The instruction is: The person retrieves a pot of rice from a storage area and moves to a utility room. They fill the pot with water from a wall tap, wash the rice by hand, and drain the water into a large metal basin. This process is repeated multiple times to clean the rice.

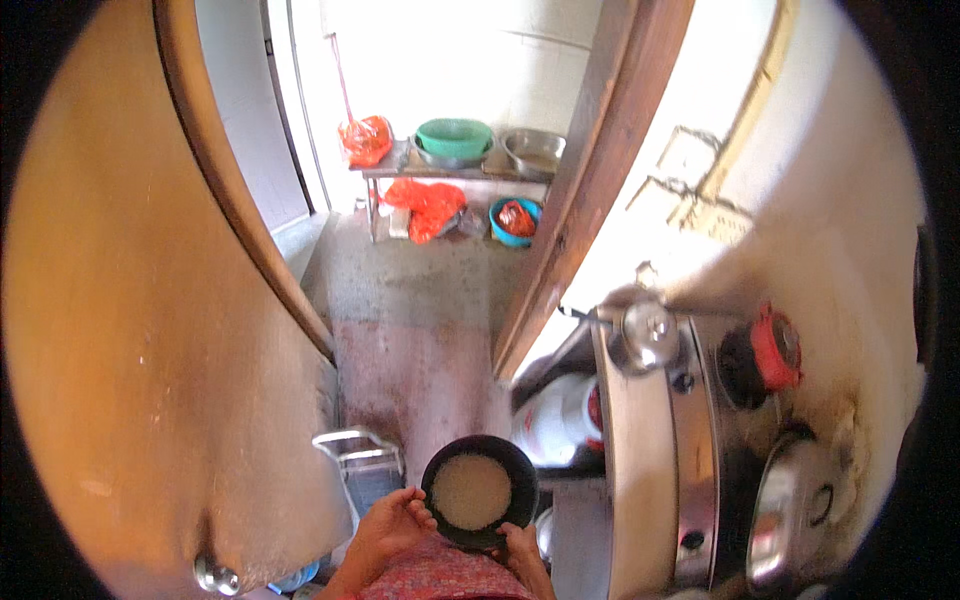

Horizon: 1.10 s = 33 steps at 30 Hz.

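Dark pot [526, 472] was held in front of the body, left of the stove [697, 460]

Seen from above, the pot was round and open, with pale, grainy contents [472, 492] spread over its bottom; exactly what they were could not be told. Both hands were at the rim, apart from each other. The right hand [520, 545] was clamped on the lower right edge. The left hand [392, 520] lay at the left edge with its fingers curled, though whether it gripped could not be told. Red patterned clothing [440, 572] showed just below.

A silvery metal frame [360, 437] stood near the pot on the left, and a white cylinder [548, 430] beyond it on the right. A lidded metal pan [650, 338], a red-and-dark vessel [778, 348] and a large metal lid [782, 515] were at the stove. On a bench [390, 170] at the back sat a green basin [455, 137].
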Motion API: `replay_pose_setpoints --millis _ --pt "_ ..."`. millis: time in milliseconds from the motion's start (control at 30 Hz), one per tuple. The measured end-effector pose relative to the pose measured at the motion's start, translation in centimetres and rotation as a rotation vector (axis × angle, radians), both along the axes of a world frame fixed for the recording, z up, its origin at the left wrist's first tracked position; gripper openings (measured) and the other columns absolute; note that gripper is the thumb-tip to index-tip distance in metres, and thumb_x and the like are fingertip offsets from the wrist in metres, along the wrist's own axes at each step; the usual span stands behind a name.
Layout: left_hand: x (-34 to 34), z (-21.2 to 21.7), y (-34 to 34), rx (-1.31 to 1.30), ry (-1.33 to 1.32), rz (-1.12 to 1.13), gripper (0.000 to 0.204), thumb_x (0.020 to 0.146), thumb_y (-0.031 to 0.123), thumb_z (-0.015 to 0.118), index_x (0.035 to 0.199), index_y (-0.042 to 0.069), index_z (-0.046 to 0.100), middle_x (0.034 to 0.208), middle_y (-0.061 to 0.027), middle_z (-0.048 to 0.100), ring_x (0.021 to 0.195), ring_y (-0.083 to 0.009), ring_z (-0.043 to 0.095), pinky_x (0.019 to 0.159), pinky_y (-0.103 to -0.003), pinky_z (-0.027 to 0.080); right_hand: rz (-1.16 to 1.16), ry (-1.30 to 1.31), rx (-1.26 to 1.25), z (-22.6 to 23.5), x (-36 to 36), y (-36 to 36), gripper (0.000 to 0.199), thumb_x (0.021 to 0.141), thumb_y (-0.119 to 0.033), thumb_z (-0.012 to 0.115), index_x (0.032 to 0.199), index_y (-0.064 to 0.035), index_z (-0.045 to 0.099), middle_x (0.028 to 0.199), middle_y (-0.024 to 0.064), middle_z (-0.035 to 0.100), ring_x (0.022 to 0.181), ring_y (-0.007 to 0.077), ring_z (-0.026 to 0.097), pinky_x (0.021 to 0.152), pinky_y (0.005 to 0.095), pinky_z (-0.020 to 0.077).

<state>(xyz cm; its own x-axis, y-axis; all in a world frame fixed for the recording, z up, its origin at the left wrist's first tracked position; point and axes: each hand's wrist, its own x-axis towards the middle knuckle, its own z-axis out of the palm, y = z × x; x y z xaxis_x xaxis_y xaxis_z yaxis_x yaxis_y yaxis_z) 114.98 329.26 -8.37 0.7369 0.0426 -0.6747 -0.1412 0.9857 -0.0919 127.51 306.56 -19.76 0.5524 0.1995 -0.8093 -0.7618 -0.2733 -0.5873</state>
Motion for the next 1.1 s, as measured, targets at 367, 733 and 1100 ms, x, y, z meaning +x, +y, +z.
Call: replay_pose_setpoints --millis 367,733,1100 --pt "9.6 -2.1 12.3 -0.041 0.015 0.494 0.015 0.092 0.016 0.054 0.082 0.007 0.061 0.068 -0.0022 0.056 0.069 -0.0172 0.053 0.073 -0.037 0.043 0.151 -0.103 0.002 2.3 21.8 20.8 0.021 0.082 -0.010 0.060 0.092 0.0090 0.059 0.073 0.0155 0.063 0.053 0.0269 0.064 0.038 0.0335 0.0462" --pt "31.5 0.7 43.1 0.392 0.211 0.302 0.024 0.093 0.029 0.058 0.082 0.008 0.059 0.060 -0.0026 0.052 0.064 -0.0185 0.053 0.066 -0.036 0.046 -0.022 -0.110 -0.021 -0.2 38.2 43.9 0.019 0.080 -0.001 0.062 0.092 0.0117 0.056 0.078 0.0159 0.061 0.068 0.0247 0.063 0.048 0.0378 0.0483" --pt "61.4 4.1 51.9 0.983 0.127 -0.381 0.076 0.085 0.027 0.073 0.143 0.005 0.030 0.133 -0.0135 0.046 0.118 -0.0265 0.049 0.098 -0.039 0.043 -0.178 -0.150 -0.091 7.7 56.3 55.5 0.030 0.076 -0.017 0.065 0.084 0.0118 0.063 0.081 0.0135 0.061 0.088 0.0227 0.063 0.068 0.0405 0.0517"
